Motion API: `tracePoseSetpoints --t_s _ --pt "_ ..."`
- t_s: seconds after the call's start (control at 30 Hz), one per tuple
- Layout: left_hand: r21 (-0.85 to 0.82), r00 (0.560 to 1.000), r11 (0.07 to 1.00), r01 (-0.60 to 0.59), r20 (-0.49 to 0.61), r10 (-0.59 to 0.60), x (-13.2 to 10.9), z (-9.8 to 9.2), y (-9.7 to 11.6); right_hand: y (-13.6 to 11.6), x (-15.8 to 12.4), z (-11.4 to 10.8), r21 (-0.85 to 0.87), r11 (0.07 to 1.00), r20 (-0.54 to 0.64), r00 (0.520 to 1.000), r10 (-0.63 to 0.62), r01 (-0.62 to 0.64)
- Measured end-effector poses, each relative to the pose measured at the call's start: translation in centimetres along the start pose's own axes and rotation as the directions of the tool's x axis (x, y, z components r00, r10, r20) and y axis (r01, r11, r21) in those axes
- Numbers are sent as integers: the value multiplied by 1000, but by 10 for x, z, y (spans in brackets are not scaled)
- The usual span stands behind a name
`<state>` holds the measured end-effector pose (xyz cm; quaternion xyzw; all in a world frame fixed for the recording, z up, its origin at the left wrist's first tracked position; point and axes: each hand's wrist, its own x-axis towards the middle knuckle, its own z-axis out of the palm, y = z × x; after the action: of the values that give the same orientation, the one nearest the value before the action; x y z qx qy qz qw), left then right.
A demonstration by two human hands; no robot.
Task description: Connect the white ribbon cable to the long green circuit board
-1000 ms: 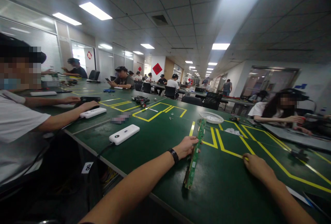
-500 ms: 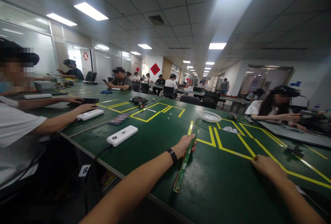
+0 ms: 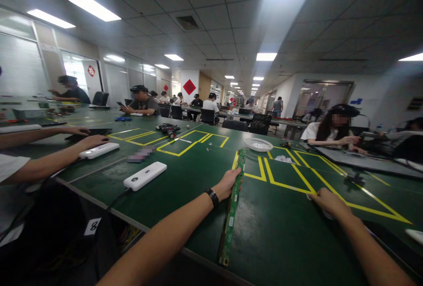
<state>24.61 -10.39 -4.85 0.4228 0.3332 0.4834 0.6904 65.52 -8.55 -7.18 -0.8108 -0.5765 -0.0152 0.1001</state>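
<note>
A long, narrow green circuit board (image 3: 233, 215) is gripped near its upper half by my left hand (image 3: 228, 183), thumb on the near side. It slants over the green table (image 3: 274, 233), its face with small parts turned partly toward me and its lower end close to the table's front edge. My right hand (image 3: 330, 203) is low over the tabletop on the right, fingers curled. Something pale shows at its fingertips and below the palm, too small to name. A white slotted basket (image 3: 258, 144) stands beyond the board's far end.
Yellow tape lines (image 3: 291, 187) mark the table. To the left are a white power bank (image 3: 145, 176) with a cable and a blurred-out flat item (image 3: 140, 154). A black tool (image 3: 168, 130), a clear plastic bag (image 3: 283, 159) and a small dark device (image 3: 355, 179) lie farther off. Co-workers sit around.
The view has turned right, so the surroundings sit farther left. The circuit board has rotated to show more of its face. A pale thing now shows at my right hand.
</note>
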Motion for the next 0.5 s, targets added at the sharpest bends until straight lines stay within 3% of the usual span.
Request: tracePoseSetpoints --t_s 0.1,0.3,0.5 --pt "15 1000 1000 9 14 -9 -1 1 0 -9 -10 -12 13 999 68 997 42 -43" --pt "32 999 999 16 41 -18 1 1 -1 -24 -26 -37 52 990 230 963 -138 129" --pt "53 999 999 -14 36 12 -6 5 1 -25 -33 -41 133 984 203 969 -142 117"
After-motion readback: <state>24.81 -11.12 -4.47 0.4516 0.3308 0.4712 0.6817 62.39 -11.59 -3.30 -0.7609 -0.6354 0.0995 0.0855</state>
